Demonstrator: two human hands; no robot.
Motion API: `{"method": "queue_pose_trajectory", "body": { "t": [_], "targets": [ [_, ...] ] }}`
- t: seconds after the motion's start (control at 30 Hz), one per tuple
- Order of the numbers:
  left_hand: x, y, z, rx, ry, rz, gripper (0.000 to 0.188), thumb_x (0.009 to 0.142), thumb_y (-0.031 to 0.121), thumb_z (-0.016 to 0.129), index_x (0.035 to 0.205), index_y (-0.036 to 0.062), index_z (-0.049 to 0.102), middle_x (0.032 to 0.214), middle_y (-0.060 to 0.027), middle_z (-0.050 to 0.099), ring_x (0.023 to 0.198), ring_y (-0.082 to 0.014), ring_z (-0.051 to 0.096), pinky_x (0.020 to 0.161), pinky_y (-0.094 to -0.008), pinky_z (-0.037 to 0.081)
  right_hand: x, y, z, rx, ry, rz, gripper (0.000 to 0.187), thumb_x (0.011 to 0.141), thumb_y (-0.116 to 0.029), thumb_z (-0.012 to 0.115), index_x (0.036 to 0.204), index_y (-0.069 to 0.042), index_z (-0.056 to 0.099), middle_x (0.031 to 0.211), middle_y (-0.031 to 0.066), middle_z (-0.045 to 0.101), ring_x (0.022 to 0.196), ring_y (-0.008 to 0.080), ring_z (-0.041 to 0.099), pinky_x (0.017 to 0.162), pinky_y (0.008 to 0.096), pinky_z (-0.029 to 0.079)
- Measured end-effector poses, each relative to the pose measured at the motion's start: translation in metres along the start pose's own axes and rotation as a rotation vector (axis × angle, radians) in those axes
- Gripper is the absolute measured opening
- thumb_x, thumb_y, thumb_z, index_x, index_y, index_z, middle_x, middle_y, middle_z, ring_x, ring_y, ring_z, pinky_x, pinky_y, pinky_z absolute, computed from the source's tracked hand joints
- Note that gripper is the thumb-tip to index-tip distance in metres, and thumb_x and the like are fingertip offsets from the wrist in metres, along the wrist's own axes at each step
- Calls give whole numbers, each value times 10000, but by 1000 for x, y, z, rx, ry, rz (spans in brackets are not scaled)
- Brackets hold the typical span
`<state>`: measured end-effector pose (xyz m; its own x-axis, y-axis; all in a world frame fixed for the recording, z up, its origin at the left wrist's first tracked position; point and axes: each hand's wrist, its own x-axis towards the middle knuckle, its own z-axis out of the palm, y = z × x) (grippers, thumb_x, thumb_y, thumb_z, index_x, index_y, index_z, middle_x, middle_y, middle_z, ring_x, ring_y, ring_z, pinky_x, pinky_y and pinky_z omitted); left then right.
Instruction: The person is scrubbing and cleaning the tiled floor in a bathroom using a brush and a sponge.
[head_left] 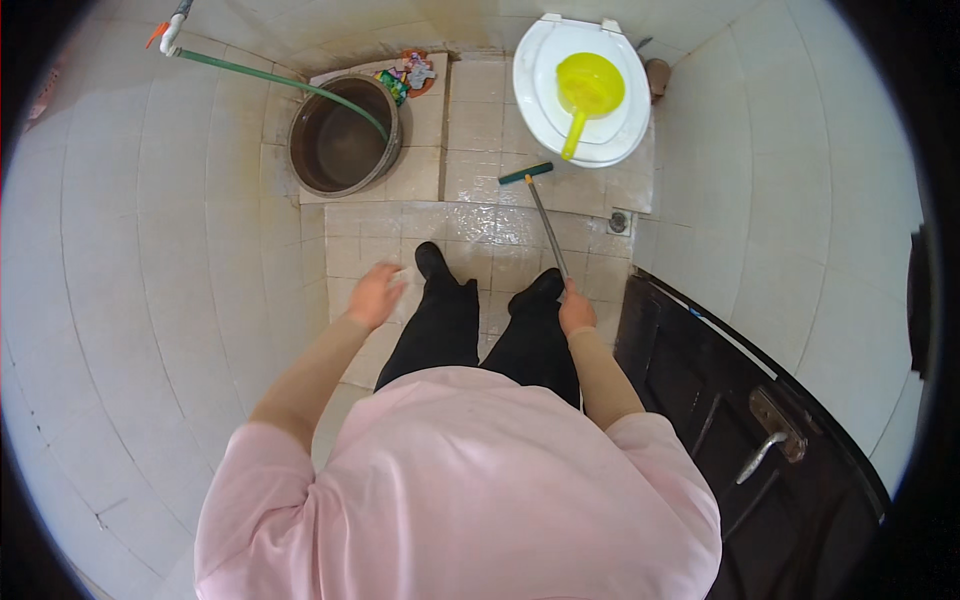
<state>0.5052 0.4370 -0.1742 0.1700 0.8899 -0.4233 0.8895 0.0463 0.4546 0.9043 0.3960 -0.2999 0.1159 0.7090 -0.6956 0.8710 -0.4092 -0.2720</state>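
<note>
My right hand (pixel 577 309) is wrapped round the grey handle of a floor squeegee (pixel 545 222). The dark green head of the squeegee rests on the wet tiled floor (pixel 475 222), just in front of the toilet. My left hand (pixel 376 295) hangs in the air left of my legs, its fingers apart and slightly blurred, with nothing in it. Both my feet, in black footwear, stand on the tiles, and the squeegee's handle passes close to the right one.
A white toilet (pixel 532 85) with its lid down bears a yellow-green dipper (pixel 590 88). On a raised ledge at the back left stands a brown tub (pixel 300 150); a green hose (pixel 250 72) runs into it. A floor drain (pixel 619 222) lies right. The dark door (pixel 690 370) is near right.
</note>
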Motion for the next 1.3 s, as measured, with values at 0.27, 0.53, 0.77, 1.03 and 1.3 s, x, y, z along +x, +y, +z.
{"method": "queue_pose_trajectory", "body": {
  "t": [0.27, 0.53, 0.77, 1.03, 1.3],
  "targets": [
    [-163, -188, -27, -177, 115, -741, 388, 943, 320, 529, 1156, 0, 584, 1146, -205, 600, 997, -331, 624, 874, -409, 492, 118, -161, 11, -22, 114, -34, 443, 927, -121, 356, 1362, -100, 439, 1011, 271, 645, 971, 430, 622, 832, 509, 488],
    [-190, -266, -44, -210, 52, -759, 402, 933, 334, 540, 1145, -3, 599, 1134, -213, 611, 995, -335, 616, 879, -400, 488, 128, -230, 25, -72, 165, 30, 405, 950, -157, 377, 1335, -74, 472, 1007, 247, 654, 962, 411, 633, 820, 500, 500],
    [-127, -294, -45, -408, 185, -700, 384, 930, 319, 555, 1139, 0, 606, 1123, -201, 612, 997, -324, 618, 854, -377, 497, -4, -181, 66, -115, 26, 92, 422, 957, -183, 371, 1374, -131, 413, 934, 281, 648, 883, 456, 628, 780, 547, 477],
    [-95, -291, -130, 298, 440, -603, 380, 888, 388, 607, 1190, 156, 593, 1249, -61, 567, 1208, -251, 493, 990, -514, 318, 139, -233, 40, -41, 214, -19, 374, 927, -164, 413, 1286, -80, 471, 918, 265, 651, 892, 445, 626, 771, 540, 479],
    [-178, -318, -375, 1228, 1047, -992, 598, 867, 612, 531, 1337, 245, 482, 1437, -113, 416, 1319, -312, 388, 984, -651, 246, 150, -284, -7, -120, 166, -13, 462, 912, -158, 400, 1370, -117, 441, 979, 248, 663, 915, 404, 647, 784, 509, 505]
  ]
}}
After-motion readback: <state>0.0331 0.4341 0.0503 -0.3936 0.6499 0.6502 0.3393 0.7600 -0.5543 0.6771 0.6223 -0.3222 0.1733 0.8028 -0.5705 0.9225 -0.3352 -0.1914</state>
